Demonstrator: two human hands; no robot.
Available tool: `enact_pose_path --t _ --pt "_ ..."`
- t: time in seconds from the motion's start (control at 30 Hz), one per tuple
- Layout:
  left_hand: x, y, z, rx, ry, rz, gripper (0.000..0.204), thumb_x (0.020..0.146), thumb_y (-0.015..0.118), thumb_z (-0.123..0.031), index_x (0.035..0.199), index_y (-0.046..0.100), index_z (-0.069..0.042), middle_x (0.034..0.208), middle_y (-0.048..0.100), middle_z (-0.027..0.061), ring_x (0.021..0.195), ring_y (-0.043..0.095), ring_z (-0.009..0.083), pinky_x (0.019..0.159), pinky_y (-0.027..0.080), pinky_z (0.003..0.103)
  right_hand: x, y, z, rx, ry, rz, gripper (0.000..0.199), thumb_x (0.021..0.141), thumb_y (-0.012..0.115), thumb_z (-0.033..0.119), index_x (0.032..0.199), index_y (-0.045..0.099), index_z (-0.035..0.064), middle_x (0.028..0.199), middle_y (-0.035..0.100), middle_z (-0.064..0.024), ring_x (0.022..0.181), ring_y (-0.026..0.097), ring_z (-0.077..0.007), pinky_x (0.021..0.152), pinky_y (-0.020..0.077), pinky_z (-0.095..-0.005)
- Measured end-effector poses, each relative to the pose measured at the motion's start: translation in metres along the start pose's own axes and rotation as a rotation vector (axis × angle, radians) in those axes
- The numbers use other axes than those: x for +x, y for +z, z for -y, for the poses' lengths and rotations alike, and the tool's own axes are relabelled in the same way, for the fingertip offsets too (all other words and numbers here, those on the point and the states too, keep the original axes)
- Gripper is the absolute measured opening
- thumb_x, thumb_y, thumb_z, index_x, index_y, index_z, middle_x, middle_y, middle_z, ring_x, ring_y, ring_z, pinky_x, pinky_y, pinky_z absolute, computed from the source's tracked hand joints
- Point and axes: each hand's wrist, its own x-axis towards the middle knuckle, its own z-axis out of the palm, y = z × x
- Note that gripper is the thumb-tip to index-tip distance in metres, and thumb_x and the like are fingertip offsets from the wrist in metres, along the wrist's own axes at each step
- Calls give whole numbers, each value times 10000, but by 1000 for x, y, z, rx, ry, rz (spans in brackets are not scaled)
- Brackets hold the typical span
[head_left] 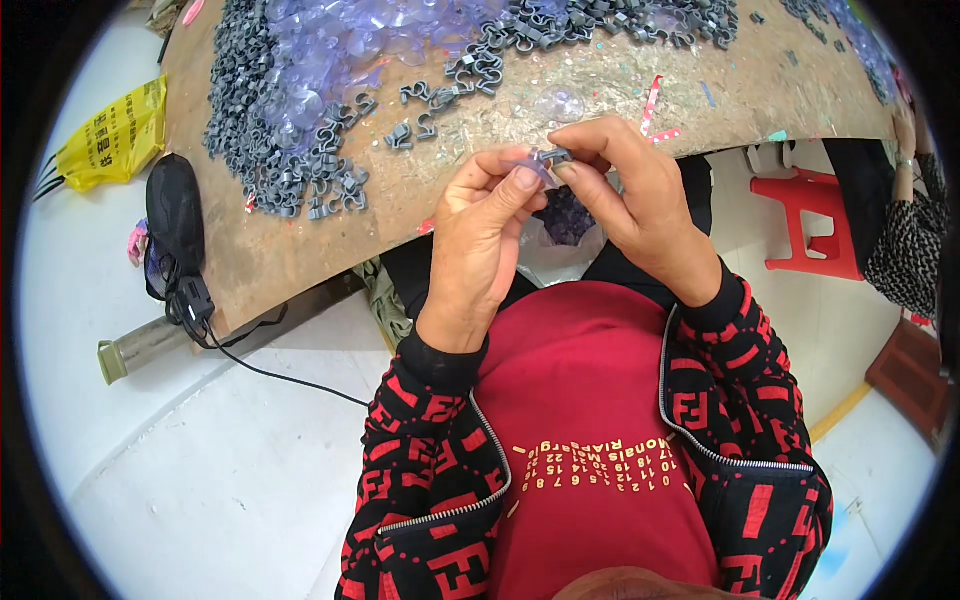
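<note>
Above the table's near edge, my two hands meet. My left hand pinches a clear purplish suction cup between thumb and fingers. With thumb and forefinger, my right hand grips a small grey plastic clip against the cup's knob; whether the two are fully joined I cannot tell. A loose clear suction cup lies on the table just beyond my fingers. Farther back are a heap of clear suction cups and a spread of grey clips. Below my hands, a plastic bag holds dark purple pieces, partly hidden.
The worn brown table has a curved near edge. At left are a yellow plastic bag, a black pouch and a cable. A red stool and another person's patterned sleeve are at right.
</note>
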Motion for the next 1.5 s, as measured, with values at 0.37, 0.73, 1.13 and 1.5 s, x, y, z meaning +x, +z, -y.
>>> enact_pose_path --t 0.37,0.73,1.13,1.5 --pt "-2 2 -18 498 137 -54 146 867 669 -75 992 638 -5 900 650 25 792 583 78 726 462 211 15 -13 -15 -427 -574 38 426 657 696 29 1074 616 75 781 589 -15 682 566 -173 654 413 -317" --pt "-3 12 -27 490 150 5 151 879 662 -98 1001 636 -13 913 647 23 815 575 67 706 451 209 6 -13 -4 913 386 291 235 952 564 188 1116 596 23 892 602 -44 772 575 -99 660 466 -231" --pt "-4 0 -23 610 231 102 137 914 629 -128 996 614 -20 883 632 23 749 562 66 657 457 211 19 -15 -19 938 385 445 272 948 574 287 1063 483 58 820 577 -36 709 555 -78 578 421 -187" --pt "3 -10 -23 434 64 270 161 946 585 -184 1009 588 -36 806 611 28 672 551 76 597 444 208 18 -12 -15 1224 504 486 280 936 590 314 1043 491 74 752 529 -19 590 437 -53 510 326 -185"
